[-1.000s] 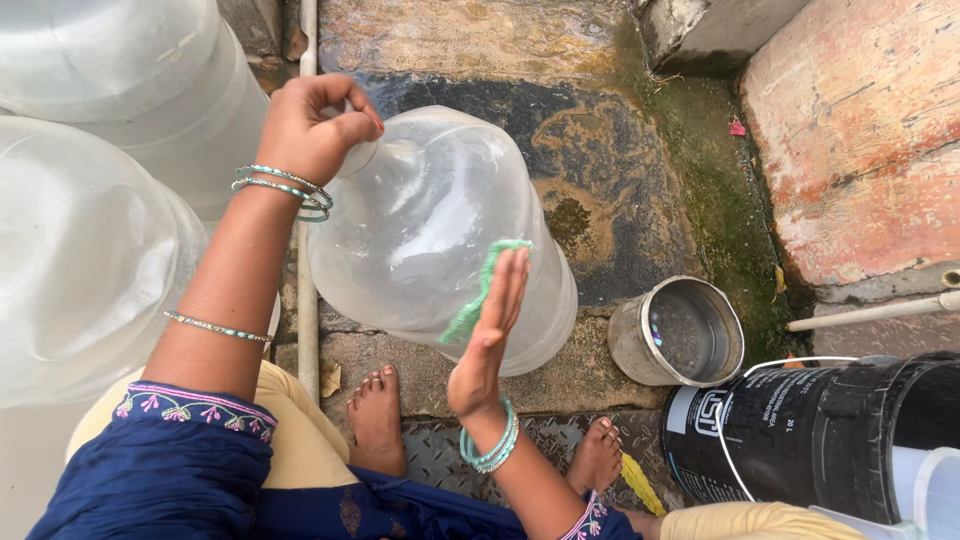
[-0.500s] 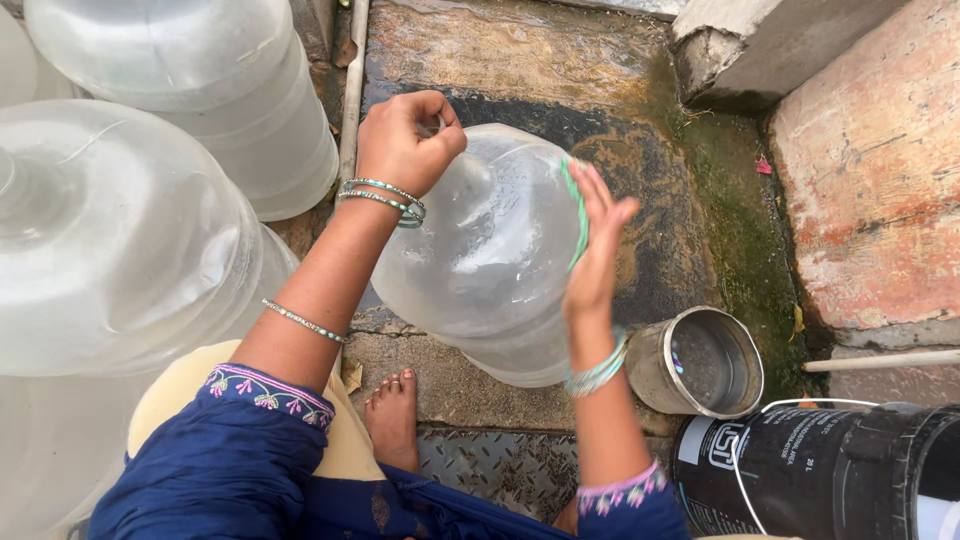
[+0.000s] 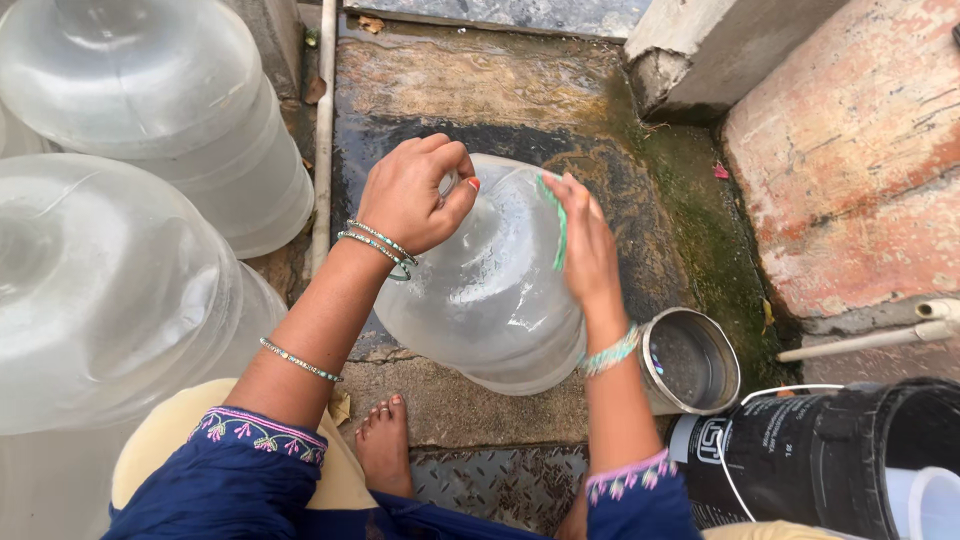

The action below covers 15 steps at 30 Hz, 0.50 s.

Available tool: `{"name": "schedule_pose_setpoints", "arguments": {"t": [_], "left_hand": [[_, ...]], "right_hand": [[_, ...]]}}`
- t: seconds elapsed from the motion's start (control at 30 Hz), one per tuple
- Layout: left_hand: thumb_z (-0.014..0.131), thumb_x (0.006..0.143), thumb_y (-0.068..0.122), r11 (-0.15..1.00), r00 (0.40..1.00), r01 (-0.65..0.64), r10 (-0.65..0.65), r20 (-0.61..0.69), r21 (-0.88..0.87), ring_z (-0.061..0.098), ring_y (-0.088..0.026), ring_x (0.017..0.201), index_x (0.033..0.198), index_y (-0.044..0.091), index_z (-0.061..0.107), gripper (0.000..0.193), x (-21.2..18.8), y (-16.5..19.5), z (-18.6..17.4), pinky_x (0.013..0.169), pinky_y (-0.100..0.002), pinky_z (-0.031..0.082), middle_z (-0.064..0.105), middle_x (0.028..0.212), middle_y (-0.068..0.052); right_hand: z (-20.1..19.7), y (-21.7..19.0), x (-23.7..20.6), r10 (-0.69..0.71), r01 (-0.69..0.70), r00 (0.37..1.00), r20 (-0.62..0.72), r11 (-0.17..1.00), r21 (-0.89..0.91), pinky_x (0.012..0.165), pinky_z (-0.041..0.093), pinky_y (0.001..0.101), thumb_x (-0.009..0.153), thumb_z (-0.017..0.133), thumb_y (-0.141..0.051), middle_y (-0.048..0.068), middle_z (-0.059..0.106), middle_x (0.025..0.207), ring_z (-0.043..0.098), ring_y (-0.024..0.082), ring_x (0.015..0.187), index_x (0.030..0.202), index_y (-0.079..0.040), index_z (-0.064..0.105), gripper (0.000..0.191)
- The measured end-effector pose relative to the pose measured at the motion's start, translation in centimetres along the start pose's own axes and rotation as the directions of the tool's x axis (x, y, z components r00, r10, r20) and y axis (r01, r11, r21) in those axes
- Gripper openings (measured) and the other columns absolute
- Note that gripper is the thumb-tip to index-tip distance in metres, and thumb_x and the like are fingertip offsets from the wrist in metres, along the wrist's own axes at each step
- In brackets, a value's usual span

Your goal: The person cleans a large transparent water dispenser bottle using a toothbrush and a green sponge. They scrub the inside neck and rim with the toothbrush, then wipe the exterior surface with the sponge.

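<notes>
A large clear plastic water jug [image 3: 490, 300] stands on the wet stone floor in front of me. My left hand [image 3: 412, 195] is closed around its neck at the top. My right hand [image 3: 585, 240] presses a thin green scrub pad [image 3: 560, 225] against the jug's upper right shoulder, fingers flat over the pad. Bangles sit on both wrists.
Two more large clear jugs [image 3: 150, 120] [image 3: 90, 300] stand at the left beside a thin pipe [image 3: 322, 140]. A small steel pot [image 3: 690, 360] sits right of the jug, with a black bucket [image 3: 830, 450] at the lower right. A concrete block [image 3: 700, 50] and worn red slab [image 3: 860, 160] lie beyond. My bare foot [image 3: 385, 445] rests below the jug.
My right hand with the green pad has slid from the jug's lower side up to its upper right shoulder. The left hand has kept its grip on the neck.
</notes>
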<state>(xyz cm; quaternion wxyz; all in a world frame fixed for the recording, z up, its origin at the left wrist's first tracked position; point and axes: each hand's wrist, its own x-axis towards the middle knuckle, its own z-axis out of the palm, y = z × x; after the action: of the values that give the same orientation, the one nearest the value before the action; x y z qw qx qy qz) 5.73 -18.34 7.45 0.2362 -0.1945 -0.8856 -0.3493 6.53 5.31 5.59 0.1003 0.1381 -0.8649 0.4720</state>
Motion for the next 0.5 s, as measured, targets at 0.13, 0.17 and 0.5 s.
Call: {"name": "schedule_pose_setpoints", "arguments": {"t": [0.13, 0.17, 0.5], "left_hand": [[0.062, 0.095, 0.022, 0.996, 1.0, 0.019, -0.017, -0.025, 0.083, 0.062, -0.036, 0.087, 0.092, 0.009, 0.065, 0.013, -0.1, 2.3, 1.3, 0.077, -0.049, 0.051, 0.063, 0.091, -0.012], [0.062, 0.094, 0.022, 0.994, 0.999, 0.03, -0.026, -0.036, 0.101, 0.062, -0.037, 0.086, 0.092, 0.009, 0.065, 0.013, -0.1, 2.9, 1.7, 0.076, -0.05, 0.051, 0.063, 0.091, -0.012], [0.061, 0.094, 0.019, 0.986, 0.998, 0.052, -0.055, 0.015, 0.159, 0.063, -0.039, 0.083, 0.089, 0.007, 0.065, 0.014, -0.5, 2.5, 0.0, 0.074, -0.051, 0.051, 0.065, 0.087, -0.014]], "right_hand": [[-0.1, -1.4, 1.2, 0.015, 0.023, 0.996, 0.09, 0.911, -0.411, 0.117, 0.03, 0.0507, 0.107, 0.027, -0.049, 0.019, 0.047, 0.155, 0.041, 0.044, 0.143, 0.148, -0.02, 0.054, 0.057], [0.9, -2.2, -0.2, -0.096, 0.151, 0.988, 0.124, 0.804, -0.575, 0.119, 0.024, 0.0539, 0.108, 0.03, -0.045, 0.021, 0.047, 0.155, 0.037, 0.047, 0.143, 0.151, -0.017, 0.052, 0.056], [4.8, -6.0, -10.3, -0.562, 0.52, 0.805, 0.193, 0.509, -0.686, 0.129, 0.007, 0.0512, 0.111, 0.04, -0.052, 0.008, 0.039, 0.165, 0.023, 0.027, 0.158, 0.161, -0.019, 0.04, 0.06]]}}
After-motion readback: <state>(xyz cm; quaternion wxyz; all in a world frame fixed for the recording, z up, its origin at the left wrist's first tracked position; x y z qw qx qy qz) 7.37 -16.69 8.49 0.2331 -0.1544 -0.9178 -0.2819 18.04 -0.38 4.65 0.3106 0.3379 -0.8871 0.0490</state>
